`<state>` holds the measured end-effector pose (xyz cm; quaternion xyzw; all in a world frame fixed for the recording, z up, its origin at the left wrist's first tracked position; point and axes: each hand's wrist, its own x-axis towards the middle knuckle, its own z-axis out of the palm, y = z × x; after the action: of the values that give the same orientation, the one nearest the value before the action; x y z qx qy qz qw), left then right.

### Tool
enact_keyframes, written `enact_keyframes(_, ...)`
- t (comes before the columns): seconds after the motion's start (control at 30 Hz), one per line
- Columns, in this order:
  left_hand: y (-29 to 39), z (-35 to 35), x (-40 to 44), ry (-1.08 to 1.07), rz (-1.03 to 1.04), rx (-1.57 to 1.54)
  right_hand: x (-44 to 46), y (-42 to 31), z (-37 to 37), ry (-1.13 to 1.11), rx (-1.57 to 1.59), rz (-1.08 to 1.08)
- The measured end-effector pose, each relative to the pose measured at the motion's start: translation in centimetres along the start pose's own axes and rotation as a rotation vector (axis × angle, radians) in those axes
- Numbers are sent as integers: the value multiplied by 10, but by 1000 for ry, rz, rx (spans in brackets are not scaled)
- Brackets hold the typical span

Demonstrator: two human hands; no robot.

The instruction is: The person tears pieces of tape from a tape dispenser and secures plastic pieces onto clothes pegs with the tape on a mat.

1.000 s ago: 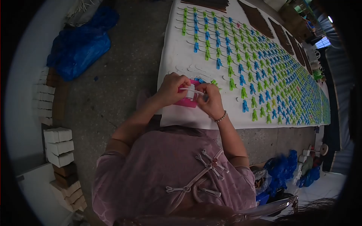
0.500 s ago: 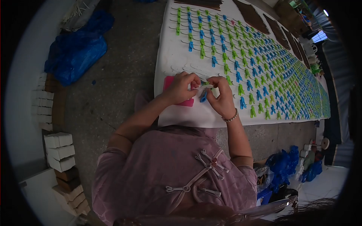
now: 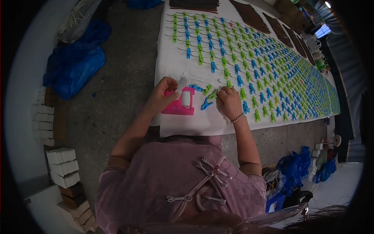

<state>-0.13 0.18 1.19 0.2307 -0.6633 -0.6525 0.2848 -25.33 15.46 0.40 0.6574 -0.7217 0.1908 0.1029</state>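
My left hand [image 3: 164,96] is at the left end of the white-topped table, fingers closed on a small greyish-white oval piece [image 3: 182,82] whose exact kind I cannot make out. Beneath it lies a bright pink holder [image 3: 180,110] with a white cylinder [image 3: 186,99] in it. To the right, my right hand [image 3: 230,103] has its fingertips pinched at a green clothespin [image 3: 212,94]. Close by lie a loose blue clothespin [image 3: 206,103], another green clothespin [image 3: 207,89] and a blue clothespin [image 3: 196,87] behind the pink holder.
Long rows of green and blue clothespins [image 3: 269,84] on thin pale strips cover the table [image 3: 167,66]. Dark brown fringed pieces [image 3: 251,15] lie along its far side. Blue plastic bags [image 3: 74,70] and stacked white blocks [image 3: 63,162] stand on the left.
My hands have moved apart from their joint grip on a pale strip near a blue clothespin. The left went left over the pink holder; the right moved slightly down, to a green clothespin.
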Motion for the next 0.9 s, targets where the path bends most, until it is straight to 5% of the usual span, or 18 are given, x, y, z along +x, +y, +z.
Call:
enact_keyframes(0.1,5,-5,-4,0,-91,-135,1,2,-19,-6,182,-45)
enact_keyframes(0.27,2,-4,-2,-21,-120,-329,9,-40,-52,-27,795,222)
enact_keyframes(0.37,5,-2,-2,-56,-129,-401,13,-59,-50,8,859,72)
enact_keyframes(0.67,21,-6,-11,-122,-103,-348,33,-82,-46,-234,908,97)
enact_keyframes(0.9,22,-8,-11,-130,-111,-310,44,-89,-45,-187,839,-12)
